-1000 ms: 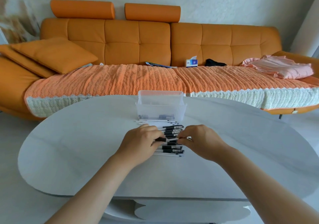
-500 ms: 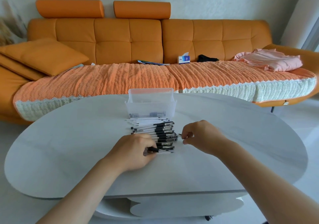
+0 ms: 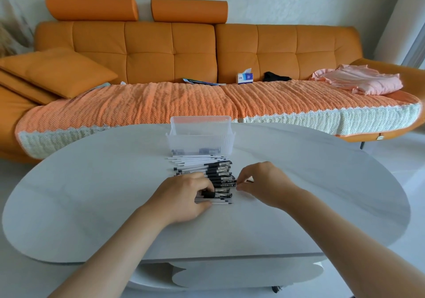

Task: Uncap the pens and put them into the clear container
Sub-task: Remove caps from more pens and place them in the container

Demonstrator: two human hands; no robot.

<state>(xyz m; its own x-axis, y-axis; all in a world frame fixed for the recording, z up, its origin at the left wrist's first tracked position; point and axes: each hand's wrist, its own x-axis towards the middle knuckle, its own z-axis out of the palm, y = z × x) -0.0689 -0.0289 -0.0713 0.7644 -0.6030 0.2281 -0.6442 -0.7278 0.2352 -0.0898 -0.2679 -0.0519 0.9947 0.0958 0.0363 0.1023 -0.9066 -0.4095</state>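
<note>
A row of several white pens with black grips and caps lies on the white table, just in front of the clear container. My left hand rests on the near end of the row, its fingers curled round the black grip of one pen. At the row's right, cap end, my right hand has thumb and fingers pinched together on a small dark pen cap, mostly hidden. Some dark pieces lie in the container's bottom.
An orange sofa with a knitted cover stands behind the table. On it are a tissue box, a pink cloth and cushions. White floor surrounds the oval table.
The two hands pulled apart from one pen, the right one moving off to the right. It has since come back to the cap end of the row, while the left hand stays on the pens.
</note>
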